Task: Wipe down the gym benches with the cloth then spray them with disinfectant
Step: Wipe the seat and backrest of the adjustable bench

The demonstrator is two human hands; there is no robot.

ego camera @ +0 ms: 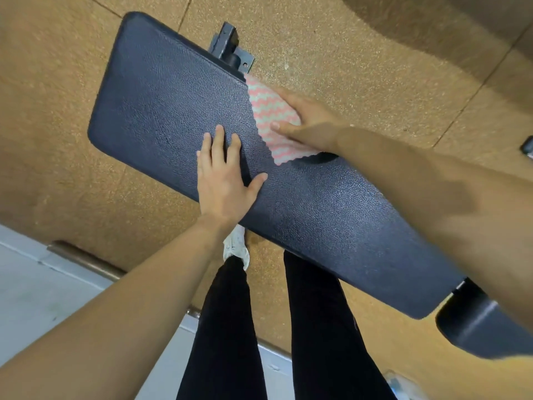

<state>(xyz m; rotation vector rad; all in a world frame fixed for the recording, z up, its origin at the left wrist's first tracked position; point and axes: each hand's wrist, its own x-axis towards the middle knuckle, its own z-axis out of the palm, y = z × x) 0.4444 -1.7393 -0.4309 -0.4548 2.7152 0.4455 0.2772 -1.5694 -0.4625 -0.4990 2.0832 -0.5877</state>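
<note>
Black-trousered legs point(227, 327) stood close against the dark padded bench point(161, 96). Beyond them the left hand point(225, 180) lay flat on the pad, fingers straight and spread, holding nothing. Farther off, the right hand point(305, 116) pressed the pink-and-white zigzag cloth point(268, 111) flat over the pad's far edge, fingers extended, near the metal frame point(227, 44).

**Legible markings: none**

Bench pad point(178, 111): plain dark textured cover, no lettering or logo to be read. Cloth point(268, 111): pink-and-white zigzag pattern only, no print. Metal bracket point(230, 50) at the pad's far edge: no readable plate or number. Pale item point(399, 383) at the bottom edge: too blurred to tell whether it carries a label.
</note>
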